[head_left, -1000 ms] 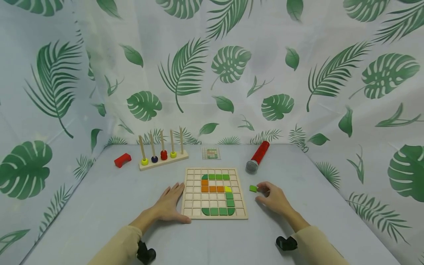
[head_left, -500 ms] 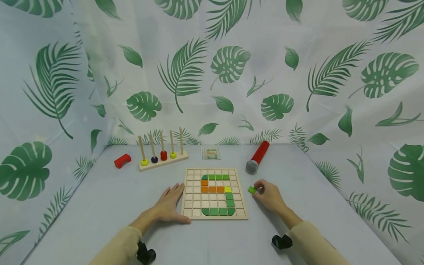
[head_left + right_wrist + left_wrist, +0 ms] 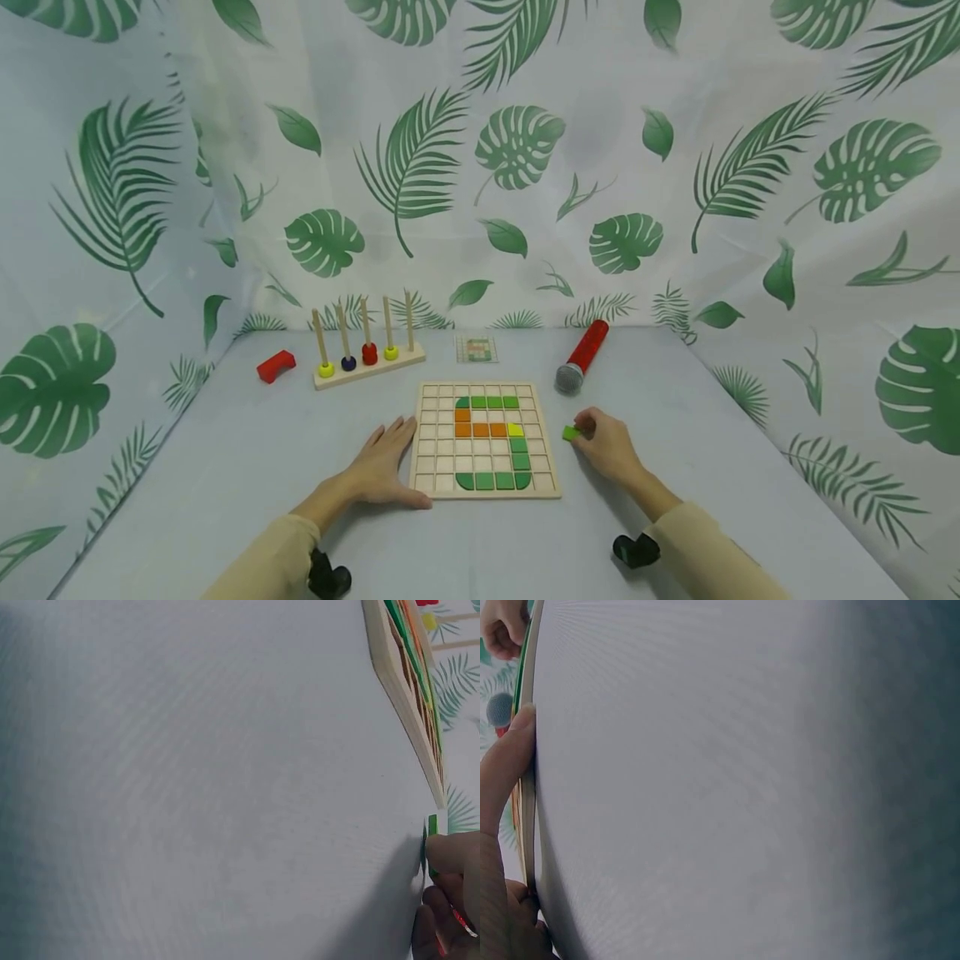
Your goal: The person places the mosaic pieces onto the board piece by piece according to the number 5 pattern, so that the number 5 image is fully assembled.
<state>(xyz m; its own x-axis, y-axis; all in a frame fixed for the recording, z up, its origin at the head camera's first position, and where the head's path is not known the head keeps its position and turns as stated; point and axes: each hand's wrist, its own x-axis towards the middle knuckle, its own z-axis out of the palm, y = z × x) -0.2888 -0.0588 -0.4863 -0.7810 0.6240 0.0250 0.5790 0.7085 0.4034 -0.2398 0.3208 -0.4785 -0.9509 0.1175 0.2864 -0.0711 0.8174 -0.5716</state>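
Note:
A square wooden grid board lies in the middle of the table in the head view. Green, orange and one yellow tile sit in its cells in an S-like line. My left hand lies spread at the board's left side, fingertips at the left edge and thumb at the front left corner. To the right of the board, my right hand pinches a small green tile between thumb and fingers. In the right wrist view this green tile stands just off the board's corner, with a shadow beside it.
Behind the board lies a small pattern card. A red microphone is at the back right. Back left stand a peg rack with coloured beads and a red block. Leaf-print curtains enclose the table.
My right hand has closed its fingers and thumb on the green tile and moved slightly left, with the tile shifting a little. The left hand and the board stay put.

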